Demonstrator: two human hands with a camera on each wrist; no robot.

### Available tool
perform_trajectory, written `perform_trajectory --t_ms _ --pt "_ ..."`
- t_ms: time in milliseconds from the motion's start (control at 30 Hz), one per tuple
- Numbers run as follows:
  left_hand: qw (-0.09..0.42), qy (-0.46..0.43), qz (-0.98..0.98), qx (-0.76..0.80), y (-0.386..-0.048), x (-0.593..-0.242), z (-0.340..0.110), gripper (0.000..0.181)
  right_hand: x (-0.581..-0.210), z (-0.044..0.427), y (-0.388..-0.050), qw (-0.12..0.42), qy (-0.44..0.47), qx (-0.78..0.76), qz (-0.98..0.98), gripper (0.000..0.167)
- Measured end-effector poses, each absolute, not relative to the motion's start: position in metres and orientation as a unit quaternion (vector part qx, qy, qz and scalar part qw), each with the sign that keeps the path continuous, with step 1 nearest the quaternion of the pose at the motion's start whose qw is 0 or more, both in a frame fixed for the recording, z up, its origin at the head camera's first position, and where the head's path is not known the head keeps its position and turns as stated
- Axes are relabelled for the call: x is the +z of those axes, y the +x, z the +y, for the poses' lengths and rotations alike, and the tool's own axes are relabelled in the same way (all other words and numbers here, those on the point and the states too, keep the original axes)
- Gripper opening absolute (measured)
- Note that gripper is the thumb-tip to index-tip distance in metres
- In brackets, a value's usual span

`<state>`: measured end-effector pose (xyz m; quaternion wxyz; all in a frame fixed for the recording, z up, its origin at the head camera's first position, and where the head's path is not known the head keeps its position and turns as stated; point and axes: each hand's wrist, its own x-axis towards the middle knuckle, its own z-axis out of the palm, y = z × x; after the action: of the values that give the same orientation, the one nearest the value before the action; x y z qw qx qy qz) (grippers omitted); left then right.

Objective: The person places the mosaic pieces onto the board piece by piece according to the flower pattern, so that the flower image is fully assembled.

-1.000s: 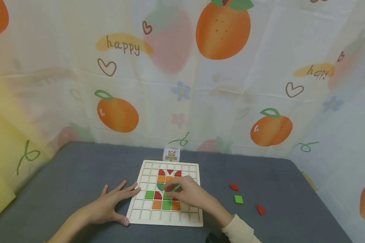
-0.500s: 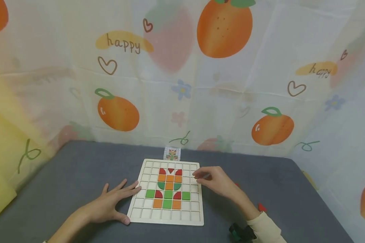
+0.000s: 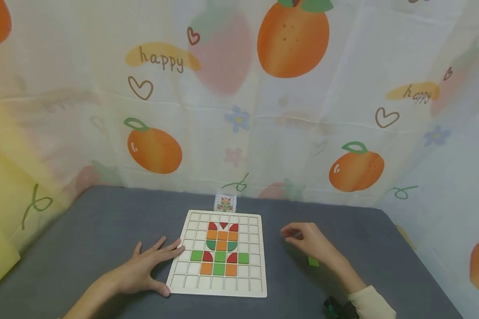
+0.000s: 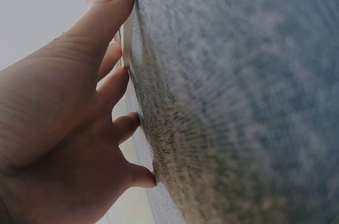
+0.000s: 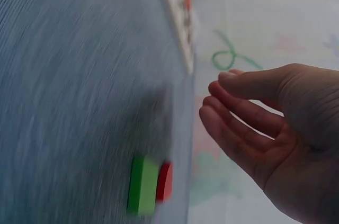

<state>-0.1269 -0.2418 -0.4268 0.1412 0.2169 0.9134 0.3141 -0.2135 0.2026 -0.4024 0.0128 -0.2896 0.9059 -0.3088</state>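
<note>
My left hand (image 3: 143,268) lies with fingers spread at the left edge of a white gridded board (image 3: 191,283); the fingertips and thumb touch its rim. Red, orange and green tiles sit in the grid, among them a dark green rounded tile (image 3: 232,246) and an orange square (image 3: 221,245). Right of the board, my right hand (image 3: 313,241) hovers over the table, fingers loosely bent, holding nothing. Below it lies a light green square tile (image 3: 313,262), partly hidden by the hand. The right wrist view has this green tile (image 5: 142,184) beside a red tile (image 5: 164,181).
A small pattern card (image 3: 225,203) stands or lies behind the board's far edge; which one, I cannot tell. The grey cloth-covered table (image 3: 127,221) ends at a curtain (image 3: 303,155) printed with fruit.
My right hand has left the board and moved right, towards the loose tiles. The dark green tile it was handling now lies in the grid. My left hand has stayed put.
</note>
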Motion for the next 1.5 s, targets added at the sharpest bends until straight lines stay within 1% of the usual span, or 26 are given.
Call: perform_trajectory --t_ms 333,633,733,900,1167,1300,1500 --pt "0.134 0.214 0.917 0.31 -0.126 -0.426 -0.24 0.103 -0.41 0.24 -0.219 0.001 -0.268 -0.288 0.92 0.022" --pt "0.141 0.207 0.916 0.313 -0.125 -0.425 -0.24 0.103 -0.418 0.261 -0.216 0.009 -0.211 -0.31 0.927 0.024" --pt "0.142 0.206 0.916 0.312 -0.125 -0.425 -0.24 0.103 -0.419 0.262 -0.215 0.003 -0.203 -0.305 0.931 0.026" --pt "0.143 0.204 0.917 0.312 -0.126 -0.426 -0.24 0.103 -0.421 0.257 -0.215 -0.01 -0.217 -0.305 0.927 0.027" --pt "0.147 0.206 0.915 0.315 -0.126 -0.426 -0.24 0.102 -0.425 0.253 -0.214 -0.016 -0.225 -0.333 0.916 0.028" --pt "0.143 0.21 0.915 0.312 -0.126 -0.425 -0.239 0.102 -0.423 0.25 -0.214 -0.006 -0.23 -0.348 0.909 0.028" --pt "0.14 0.216 0.915 0.311 -0.125 -0.425 -0.24 0.102 -0.415 0.236 -0.211 0.01 -0.268 -0.365 0.892 0.026"
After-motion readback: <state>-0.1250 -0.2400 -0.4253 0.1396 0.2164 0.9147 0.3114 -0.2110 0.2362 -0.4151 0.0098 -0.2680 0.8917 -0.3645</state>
